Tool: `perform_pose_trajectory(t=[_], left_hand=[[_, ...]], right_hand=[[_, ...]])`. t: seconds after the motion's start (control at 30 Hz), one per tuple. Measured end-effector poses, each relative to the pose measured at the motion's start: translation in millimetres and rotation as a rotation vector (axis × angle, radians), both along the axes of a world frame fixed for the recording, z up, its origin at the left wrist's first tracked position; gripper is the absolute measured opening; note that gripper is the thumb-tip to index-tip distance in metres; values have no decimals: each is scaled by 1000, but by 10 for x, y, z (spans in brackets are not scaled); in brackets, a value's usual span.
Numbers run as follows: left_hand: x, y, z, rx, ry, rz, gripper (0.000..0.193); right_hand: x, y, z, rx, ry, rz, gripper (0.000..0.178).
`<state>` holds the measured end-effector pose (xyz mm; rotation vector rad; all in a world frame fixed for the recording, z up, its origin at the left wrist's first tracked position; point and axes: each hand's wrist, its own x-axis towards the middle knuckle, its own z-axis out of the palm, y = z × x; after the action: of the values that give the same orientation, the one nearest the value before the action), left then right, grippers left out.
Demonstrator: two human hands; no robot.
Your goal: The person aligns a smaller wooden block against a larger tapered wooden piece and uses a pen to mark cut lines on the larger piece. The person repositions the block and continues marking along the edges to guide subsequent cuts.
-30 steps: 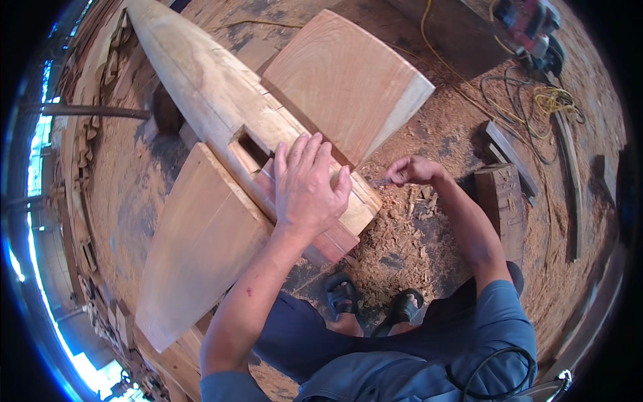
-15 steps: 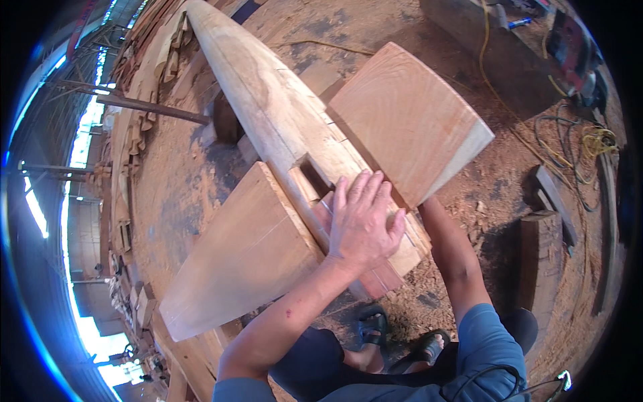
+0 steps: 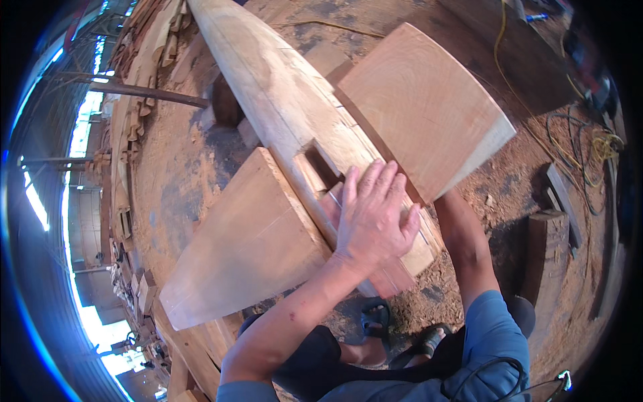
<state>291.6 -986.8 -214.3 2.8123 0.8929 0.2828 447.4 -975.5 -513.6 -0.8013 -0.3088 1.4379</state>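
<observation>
Beam (image 3: 274, 94) slants over the shaving-strewn floor (image 3: 177, 197), likely heavy and stiff, best held at its thick near end. The left hand (image 3: 374, 228) lies flat on it, clamping nothing. The right hand hides behind the right board's (image 3: 429, 110) near corner; its grip I cannot tell. The left board (image 3: 244, 244) blocks the opposite edge.
</observation>
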Motion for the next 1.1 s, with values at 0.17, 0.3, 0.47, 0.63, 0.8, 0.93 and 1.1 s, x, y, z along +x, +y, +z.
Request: perform_pose_trajectory(t=[0.17,0.3,0.47,0.63,0.8,0.93,1.1], left_hand=[[6,-1,-3,37,69,1,53],[10,-17,-12,68,71,-7,51],[34,-36,-30,75,58,-19,49],[54,-44,2,79,79,-24,45],[57,-40,28,69,97,-12,47],[56,-37,42,51,98,5,48],[48,-33,45,19,80,17,49]], right_hand=[[359,-289,57,108,-50,221,13],[680,-1007,133,150,-65,569,14],[881,-1677,188,-17,-119,736,13],[663,-1403,82,-203,192,167,13],[130,-642,91,-105,152,-73,28],[-145,-90,146,-11,142,-153,32],[-209,172,46,11,181,-118,32]])
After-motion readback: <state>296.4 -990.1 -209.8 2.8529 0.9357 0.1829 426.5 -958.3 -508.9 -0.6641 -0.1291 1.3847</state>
